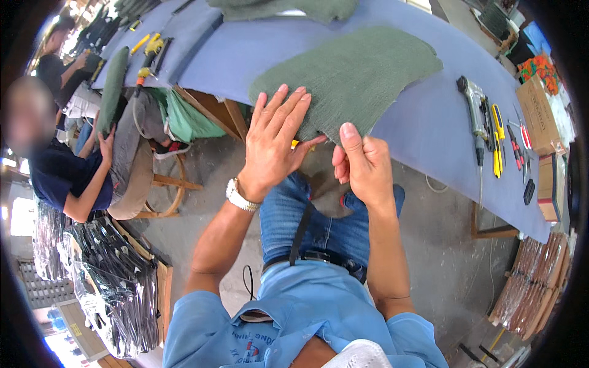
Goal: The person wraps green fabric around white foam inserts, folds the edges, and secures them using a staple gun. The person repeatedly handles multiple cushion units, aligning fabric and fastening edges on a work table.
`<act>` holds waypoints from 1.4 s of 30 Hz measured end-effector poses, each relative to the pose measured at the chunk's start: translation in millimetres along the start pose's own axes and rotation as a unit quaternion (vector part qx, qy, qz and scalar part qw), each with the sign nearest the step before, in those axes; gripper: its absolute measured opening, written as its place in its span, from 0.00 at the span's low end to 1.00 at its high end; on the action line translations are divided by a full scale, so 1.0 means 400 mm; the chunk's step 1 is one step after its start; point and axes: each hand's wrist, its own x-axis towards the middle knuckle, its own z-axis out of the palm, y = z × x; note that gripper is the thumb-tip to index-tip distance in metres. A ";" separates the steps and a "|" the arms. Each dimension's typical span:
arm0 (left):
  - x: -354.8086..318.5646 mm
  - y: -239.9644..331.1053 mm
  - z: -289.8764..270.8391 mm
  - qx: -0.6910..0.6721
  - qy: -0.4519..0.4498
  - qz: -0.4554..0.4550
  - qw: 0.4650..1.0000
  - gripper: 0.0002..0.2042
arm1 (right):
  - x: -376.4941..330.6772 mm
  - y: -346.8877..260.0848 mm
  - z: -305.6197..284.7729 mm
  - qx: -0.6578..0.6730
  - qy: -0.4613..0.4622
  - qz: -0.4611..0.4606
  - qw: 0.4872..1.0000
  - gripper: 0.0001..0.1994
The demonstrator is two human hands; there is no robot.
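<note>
The green cloth-covered piece [350, 76] lies on the blue counter [423, 122], in front of the person, and its near edge reaches to the counter's near edge. The left hand [273, 144] is open, with its fingers stretched and laid on the near left part of this piece; its thumb points to the right along the near edge. The right hand [367, 165] is mostly closed: its thumb presses on the near edge and the other fingers are curled under it, so it pinches the cloth there.

To the right on the counter lie a grey tool with a long tip [475, 104], yellow-handled tools [497, 141] and red-handled pliers [515, 148], near a cardboard box [540, 116]. At the far side there is another green piece [282, 8]. On the left, a seated co-worker [70, 178] holds a narrow green pad [115, 86].
</note>
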 end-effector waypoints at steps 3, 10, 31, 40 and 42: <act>0.067 0.014 -0.021 -0.011 0.047 -0.061 0.997 0.37 | 0.066 -0.084 0.010 0.013 -0.028 -0.068 0.997 0.32; 0.085 -0.019 -0.068 -0.139 0.097 -0.246 0.954 0.24 | 0.170 -0.084 0.101 0.021 -0.045 -0.126 0.991 0.29; 0.043 -0.148 -0.113 -0.242 0.019 -0.202 0.949 0.26 | 0.221 0.036 0.216 0.053 -0.085 -0.191 0.977 0.23; -0.019 -0.167 -0.021 -0.320 0.030 -0.252 0.913 0.41 | 0.205 0.092 0.184 0.001 -0.074 -0.268 0.961 0.23; -0.024 -0.171 -0.022 -0.347 0.022 -0.274 0.897 0.42 | 0.202 0.095 0.188 0.012 -0.070 -0.271 0.960 0.22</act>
